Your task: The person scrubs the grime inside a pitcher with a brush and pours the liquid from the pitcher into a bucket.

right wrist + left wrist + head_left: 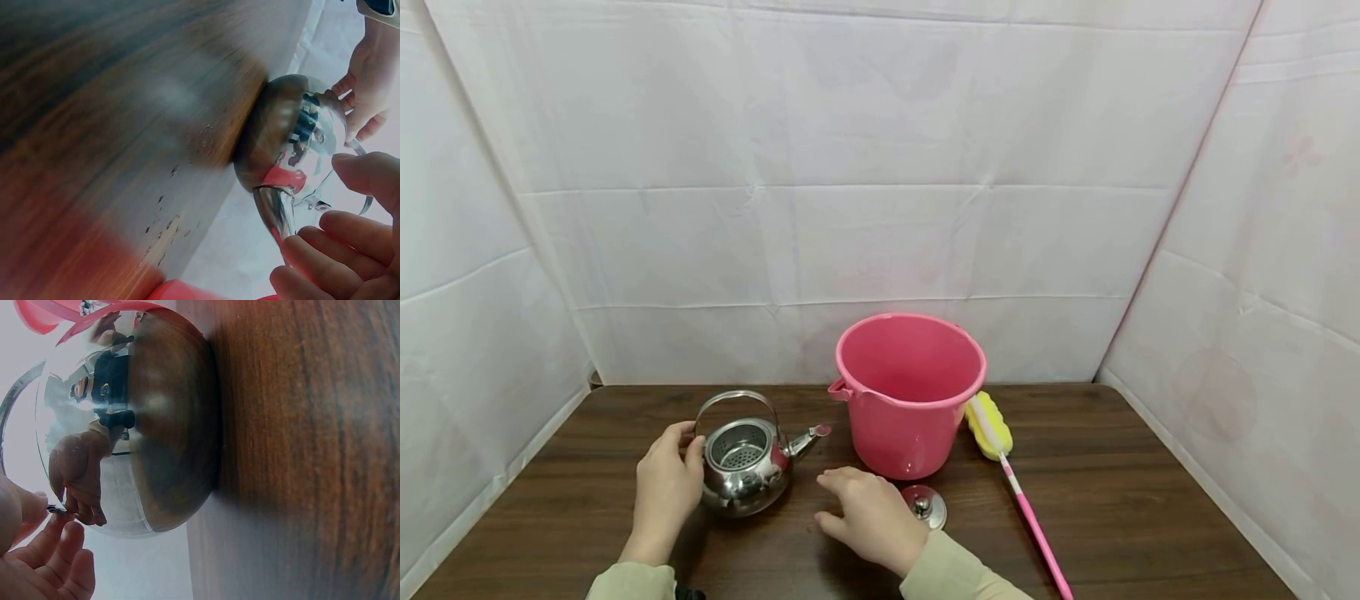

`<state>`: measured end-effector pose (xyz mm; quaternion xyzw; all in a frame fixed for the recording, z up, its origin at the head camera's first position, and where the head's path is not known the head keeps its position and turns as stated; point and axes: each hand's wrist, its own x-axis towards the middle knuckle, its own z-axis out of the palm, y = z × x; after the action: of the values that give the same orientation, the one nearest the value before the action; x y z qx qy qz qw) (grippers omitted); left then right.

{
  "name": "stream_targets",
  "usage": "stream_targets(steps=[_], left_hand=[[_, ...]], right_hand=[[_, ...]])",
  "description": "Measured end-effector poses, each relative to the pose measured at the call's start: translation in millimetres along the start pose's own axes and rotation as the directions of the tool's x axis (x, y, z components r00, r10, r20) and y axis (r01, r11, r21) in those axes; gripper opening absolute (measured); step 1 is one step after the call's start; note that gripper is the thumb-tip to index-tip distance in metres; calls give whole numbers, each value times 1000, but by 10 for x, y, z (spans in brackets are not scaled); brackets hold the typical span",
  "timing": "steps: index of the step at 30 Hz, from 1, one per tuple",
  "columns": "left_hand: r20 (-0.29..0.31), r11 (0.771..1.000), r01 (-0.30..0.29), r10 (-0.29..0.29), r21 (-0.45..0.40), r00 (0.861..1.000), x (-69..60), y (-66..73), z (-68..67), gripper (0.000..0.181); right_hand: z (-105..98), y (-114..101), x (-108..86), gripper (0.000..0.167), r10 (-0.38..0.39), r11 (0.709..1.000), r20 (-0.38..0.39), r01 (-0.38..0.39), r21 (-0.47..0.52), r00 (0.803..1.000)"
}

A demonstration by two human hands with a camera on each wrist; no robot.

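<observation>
Steel kettle [747, 493]: upright on table [1127, 500], inset from its left edge; we see strainer [741, 455] inside. Left hand [666, 483]: thumb and fingers pinching base of handle [740, 393]. Right hand [872, 517]: fingers extended, near spout [803, 442]. Room: gap between spout and pink bucket [902, 437]. Lid [935, 509]: partly hidden, seemingly flat. Brush [1033, 528]: right of bucket.

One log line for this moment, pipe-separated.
left hand: pinches handle | right hand: empty, near spout | kettle: upright, uncovered | lid: on table by bucket
</observation>
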<state>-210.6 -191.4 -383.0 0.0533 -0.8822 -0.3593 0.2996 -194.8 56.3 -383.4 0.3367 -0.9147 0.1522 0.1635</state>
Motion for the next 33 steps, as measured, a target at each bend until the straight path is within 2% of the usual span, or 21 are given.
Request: stream_targets(steps=[7,21,33], left_hand=[[-6,1000,-4,4,-9,1000,-5,10,10,25],[-21,1000,0,0,-5,1000,-2,-1,-6,25],[-7,1000,5,-5,-7,1000,-3,13,-1,26]], right_hand=[[14,-48,46,37,31,999,43,-32,11,999],[26,-158,119,36,8,1000,28,-8,11,1000],[39,-196,175,35,-3,1000,21,3,1,1000]])
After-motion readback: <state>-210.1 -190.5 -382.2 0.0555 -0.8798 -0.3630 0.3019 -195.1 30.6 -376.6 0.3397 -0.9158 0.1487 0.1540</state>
